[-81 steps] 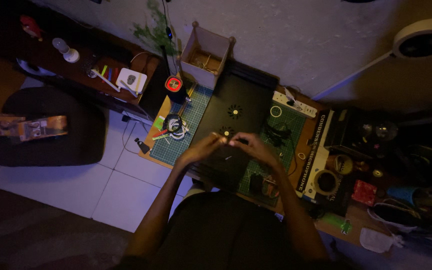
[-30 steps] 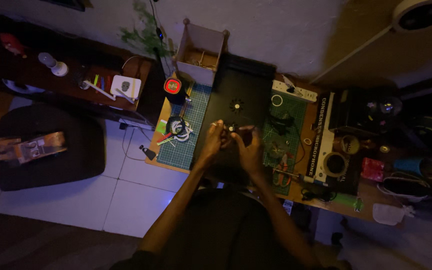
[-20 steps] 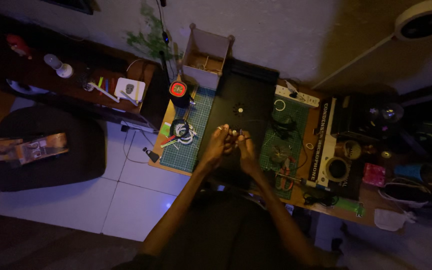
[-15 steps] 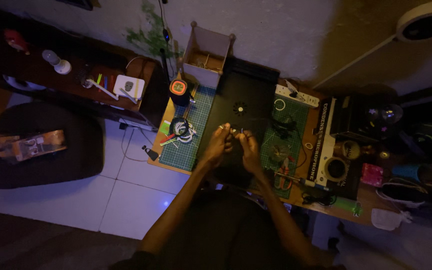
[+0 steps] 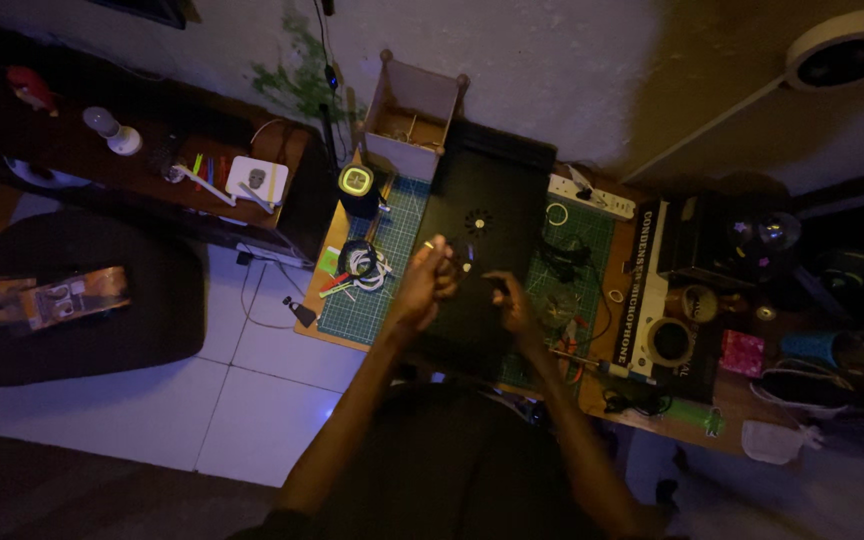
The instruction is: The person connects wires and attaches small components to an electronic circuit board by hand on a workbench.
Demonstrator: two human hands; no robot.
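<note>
Hands work above a dark slab (image 5: 487,250) that lies across the middle of a cluttered desk (image 5: 337,330), over a green cutting mat (image 5: 377,290). The left hand (image 5: 430,285) is curled, fingers pinched on a small pale part (image 5: 430,245) near the slab's left edge; the part is too small to identify. The right hand (image 5: 514,305) hovers over the slab nearer its front edge, fingers bent toward the palm; whether it holds anything cannot be told in this dim light.

Judging by the pose, this looks like fine fitting or sorting of a small piece over the slab, with the two hands apart and the piece held only on the left. A next move would call for a steady pinch and close aim, since the part is tiny and the light is poor.

Around the work: a small round dark piece (image 5: 478,221) sits on the slab toward the back edge. A coil of cable (image 5: 357,260) with red and white tools lies on the mat at the desk's left edge, and a dark cup with a glowing green top (image 5: 356,183) stands behind it. An open wooden box (image 5: 410,120) stands at the back left corner. A white power strip (image 5: 592,197) runs along the back edge to the right, and rolls of tape (image 5: 670,340) crowd the right side, where loose wires near the right hand could snag a reach.
</note>
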